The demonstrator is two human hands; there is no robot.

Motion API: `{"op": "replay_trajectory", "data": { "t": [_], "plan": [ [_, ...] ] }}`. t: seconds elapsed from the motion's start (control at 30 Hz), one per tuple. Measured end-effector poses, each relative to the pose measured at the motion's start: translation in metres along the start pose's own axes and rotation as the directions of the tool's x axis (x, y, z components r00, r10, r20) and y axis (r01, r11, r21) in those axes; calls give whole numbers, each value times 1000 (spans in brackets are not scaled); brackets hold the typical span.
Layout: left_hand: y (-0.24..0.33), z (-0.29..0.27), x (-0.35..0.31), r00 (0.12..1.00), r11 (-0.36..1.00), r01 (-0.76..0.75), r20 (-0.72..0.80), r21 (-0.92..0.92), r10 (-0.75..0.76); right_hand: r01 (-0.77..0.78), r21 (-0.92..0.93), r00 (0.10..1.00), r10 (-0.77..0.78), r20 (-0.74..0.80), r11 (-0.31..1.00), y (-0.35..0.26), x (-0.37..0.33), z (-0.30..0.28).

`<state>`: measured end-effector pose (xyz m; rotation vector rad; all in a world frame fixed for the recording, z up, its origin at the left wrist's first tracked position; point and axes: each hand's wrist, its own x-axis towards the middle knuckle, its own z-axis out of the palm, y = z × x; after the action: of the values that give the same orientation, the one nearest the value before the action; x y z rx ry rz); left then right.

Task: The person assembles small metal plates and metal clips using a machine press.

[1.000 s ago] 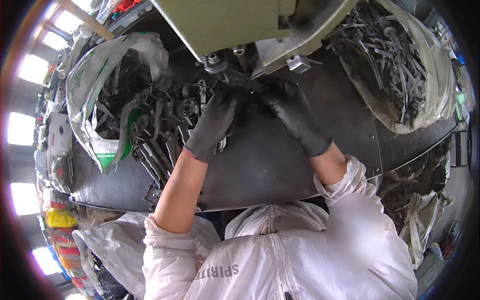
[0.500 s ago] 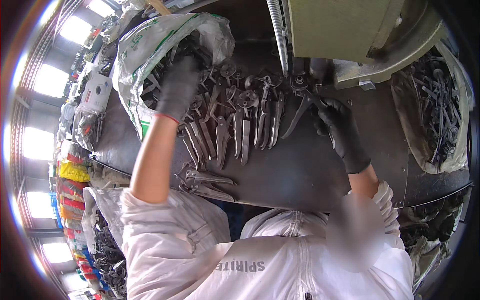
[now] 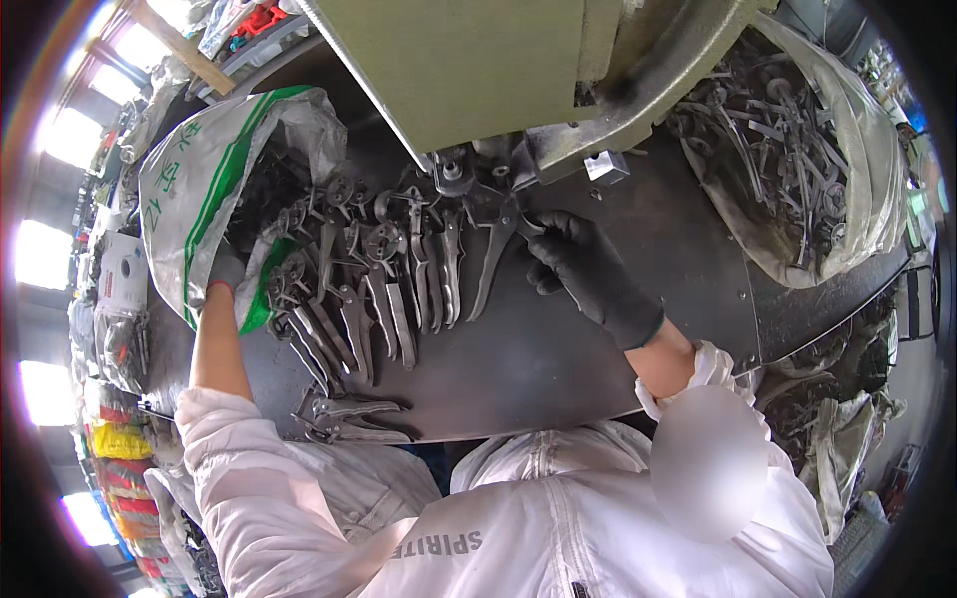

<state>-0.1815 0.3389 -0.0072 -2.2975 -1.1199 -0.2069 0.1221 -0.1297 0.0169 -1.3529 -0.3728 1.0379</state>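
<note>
A dark metal plier-like tool (image 3: 492, 257) stands under the machine head, one curved handle pointing down toward me. In its black glove, my right hand (image 3: 590, 271) pinches the tool's other, short handle between thumb and fingers. My left hand (image 3: 227, 271) reaches into the mouth of a white and green plastic bag (image 3: 179, 189); its fingers are hidden by the bag's edge. Dark metal parts fill the bag. Between the hands, several similar plier-like tools (image 3: 399, 269) lie side by side, handles toward me. Another pair (image 3: 354, 417) lies crosswise near the table's front edge.
The green machine (image 3: 469, 70) overhangs the far side of the dark metal table (image 3: 558, 374). A small bright metal block (image 3: 606, 167) sits beside its base. At the right, an open pale sack (image 3: 867, 219) holds loose metal parts. More sacks stand below the table at both sides.
My left hand has moved from the parts at the bag's opening to the bag's near left side. My right hand stays at the tool under the machine. The whole view has swung.
</note>
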Motion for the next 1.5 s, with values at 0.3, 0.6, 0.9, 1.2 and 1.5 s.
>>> {"op": "replay_trajectory", "data": {
  "t": [0.3, 0.6, 0.9, 1.2, 1.5],
  "plan": [
    [2, -75, 6, 921, 997, 53, 389, -59, -26, 9, 80, 1000, -10, 9, 997, 4, -6, 14],
    [168, -248, -75, 941, 333, 131, 223, -934, 255, 393, -300, 917, -395, 56, 869, 20, 11, 28],
    [282, -211, -102, 926, 488, -157, 44, -859, 375, 201, -974, 906, -398, 145, 102, -32, 93, -100],
    [286, -224, -81, 810, -276, 504, 336, -819, 481, 356, -497, 847, -498, -187, 791, -29, 9, -36],
    [296, -210, -81, 762, 280, -567, -365, -775, 535, 169, 29, 985, -168, -34, 985, -19, 3, -4]
  ]
}}
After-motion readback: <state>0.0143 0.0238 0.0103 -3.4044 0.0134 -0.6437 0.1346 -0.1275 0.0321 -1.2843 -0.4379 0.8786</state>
